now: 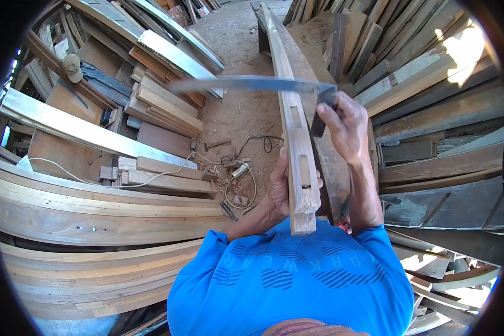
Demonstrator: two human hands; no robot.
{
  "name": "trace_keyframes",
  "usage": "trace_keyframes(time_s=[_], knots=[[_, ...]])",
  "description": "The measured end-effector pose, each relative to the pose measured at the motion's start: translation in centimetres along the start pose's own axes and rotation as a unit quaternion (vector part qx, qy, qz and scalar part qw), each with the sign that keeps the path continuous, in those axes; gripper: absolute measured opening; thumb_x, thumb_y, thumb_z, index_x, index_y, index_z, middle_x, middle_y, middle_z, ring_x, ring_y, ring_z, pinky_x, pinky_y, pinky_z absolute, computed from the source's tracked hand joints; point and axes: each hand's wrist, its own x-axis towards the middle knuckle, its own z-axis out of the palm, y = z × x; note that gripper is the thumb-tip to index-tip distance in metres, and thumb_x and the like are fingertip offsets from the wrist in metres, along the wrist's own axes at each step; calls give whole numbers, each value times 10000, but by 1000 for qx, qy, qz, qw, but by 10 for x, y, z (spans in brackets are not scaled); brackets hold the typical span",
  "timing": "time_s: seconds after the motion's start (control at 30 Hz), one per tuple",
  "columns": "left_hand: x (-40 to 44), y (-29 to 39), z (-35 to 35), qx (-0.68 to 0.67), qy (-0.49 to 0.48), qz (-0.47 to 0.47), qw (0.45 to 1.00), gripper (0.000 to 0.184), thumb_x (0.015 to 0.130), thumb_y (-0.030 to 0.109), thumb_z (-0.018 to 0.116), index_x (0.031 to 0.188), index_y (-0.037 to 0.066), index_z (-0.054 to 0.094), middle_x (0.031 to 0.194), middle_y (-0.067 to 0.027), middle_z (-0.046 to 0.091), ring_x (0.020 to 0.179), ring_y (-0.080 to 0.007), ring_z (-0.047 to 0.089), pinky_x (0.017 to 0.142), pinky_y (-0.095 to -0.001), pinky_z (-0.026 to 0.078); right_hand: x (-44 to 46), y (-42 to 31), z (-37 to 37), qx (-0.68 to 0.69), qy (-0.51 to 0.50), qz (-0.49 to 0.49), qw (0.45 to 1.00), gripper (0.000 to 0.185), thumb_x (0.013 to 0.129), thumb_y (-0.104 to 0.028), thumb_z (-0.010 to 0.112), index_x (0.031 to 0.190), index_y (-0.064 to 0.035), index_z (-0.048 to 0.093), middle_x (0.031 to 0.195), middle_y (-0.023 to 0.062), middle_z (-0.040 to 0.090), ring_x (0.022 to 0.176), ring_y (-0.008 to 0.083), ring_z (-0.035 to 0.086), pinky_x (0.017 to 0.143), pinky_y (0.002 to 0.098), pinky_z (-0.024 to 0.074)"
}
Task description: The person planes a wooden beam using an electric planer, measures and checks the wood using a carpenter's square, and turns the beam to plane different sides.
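A long squared timber [294, 137] with two slots cut through its upper face runs away from my chest. Its near end is stepped, like a tenon. My left hand [279, 185] wraps around the timber near this end, thumb on the left side and fingertips showing on the right. In my right hand [348, 120] is a try square [252, 84], gripped by its dark stock. The long metal blade reaches left across and above the timber, blurred at its far tip. Whether the blade touches the wood I cannot tell.
A narrow plank bench [313, 73] lies along the timber's right. On the dirt floor to the left are a hammer [217, 144] and a white power socket on a cord [240, 170]. Stacked boards [106, 210] fill the left side; more planks [442, 126] lean on the right.
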Motion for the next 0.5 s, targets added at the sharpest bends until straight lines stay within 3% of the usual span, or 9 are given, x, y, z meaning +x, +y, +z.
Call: trace_keyframes(time_s=[0.07, 0.1, 0.2, 0.3, 0.5], knots=[[10, 3, -3, -14, -17, -8, 1000, 650, 864, 726, 631, 1150, 146, 695, 865, -88, 676, 779, -251, 667, 645, -440, 626, -15, -15, -5, 86, -18, 16, 996, 124, 928, -62, 700, 1001, 37, 687, 773, 92, 585, 705, 146, 559, 659, 312, 470], [15, 4, -1, -21, -25, -12, 999, 654, 857, 738, 629, 1129, 148, 706, 851, -76, 671, 751, -238, 653, 641, -435, 624, -19, -8, -8, 43, -46, 2, 998, 139, 916, -32, 707, 1040, 30, 701, 807, 87, 633, 713, 146, 583, 670, 308, 486], [25, 3, 1, -59, -34, -31, 997, 681, 838, 762, 636, 1071, 128, 722, 834, -58, 661, 758, -208, 624, 671, -368, 601, -21, 0, 2, 78, -46, -8, 996, 179, 912, -45, 706, 1079, 20, 706, 854, 105, 682, 720, 192, 628, 677, 334, 513], [28, 1, 6, -74, -44, -33, 996, 724, 828, 770, 645, 1054, 86, 715, 835, -60, 667, 783, -206, 629, 709, -338, 586, -12, -9, -2, 39, -42, -64, 996, 134, 915, -62, 706, 1011, 31, 692, 810, 126, 646, 682, 204, 601, 646, 349, 494], [37, 3, 23, -70, -47, -44, 995, 762, 806, 788, 654, 1002, 53, 713, 821, -66, 672, 792, -205, 632, 729, -339, 581, 4, -12, -17, 6, -87, -58, 995, 185, 916, -93, 712, 835, 38, 609, 701, 154, 546, 603, 226, 506, 589, 391, 435]])
